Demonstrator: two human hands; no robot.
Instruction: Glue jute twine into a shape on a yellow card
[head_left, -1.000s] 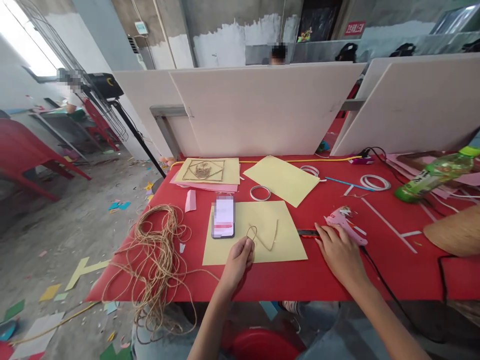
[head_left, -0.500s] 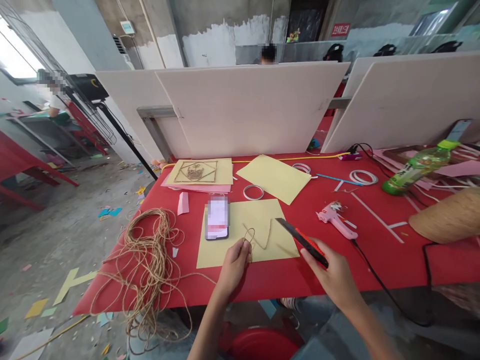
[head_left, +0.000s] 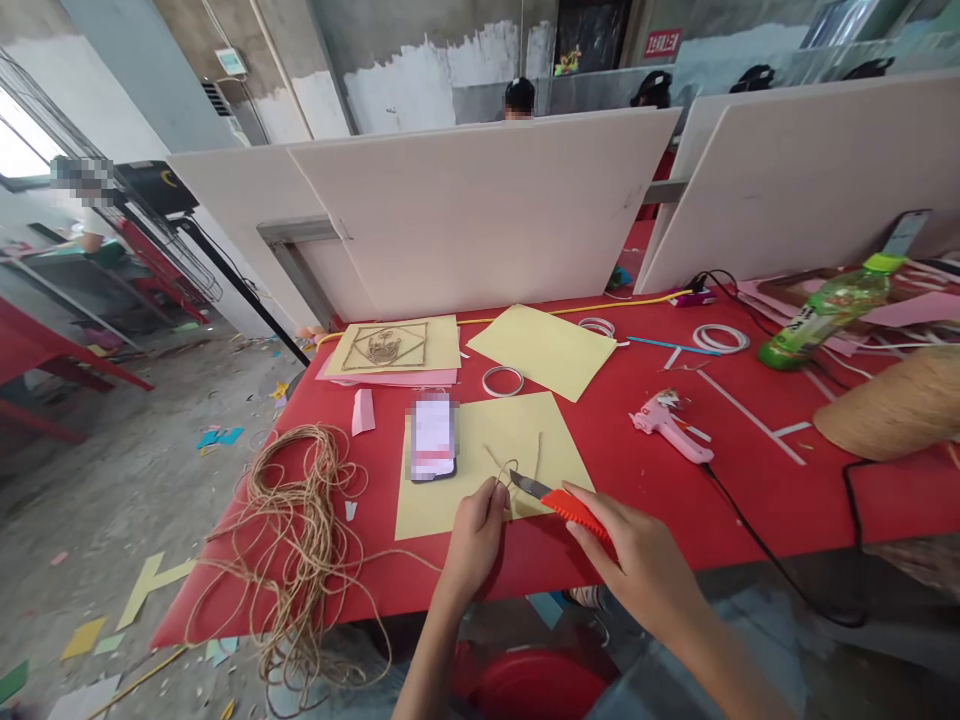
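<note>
My left hand [head_left: 478, 520] pinches a thin brown cord [head_left: 512, 463] that forms a small loop above the front part of a yellow sheet [head_left: 435, 510]. In my right hand [head_left: 637, 545] is a cutter knife [head_left: 574, 508] with an orange handle, its blade pointing left and reaching the cord loop just beside my left fingertips. Whether the blade touches the cord cannot be made out. A phone [head_left: 433, 440] lies on the sheet's left part. The big tangle of twine [head_left: 307, 540] lies left of my left hand and hangs over the table's front edge.
On the red table [head_left: 525, 560] are a pink glue gun [head_left: 670, 428], a tape ring [head_left: 502, 381], another yellow sheet [head_left: 544, 350], a framed cord design [head_left: 386, 346], a green bottle [head_left: 829, 312] and a twine roll [head_left: 892, 408]. White boards [head_left: 480, 215] stand behind.
My right hand has moved left and turned the knife, bringing its blade to the cord loop. My left hand still pinches the cord. The whole view has shifted slightly.
</note>
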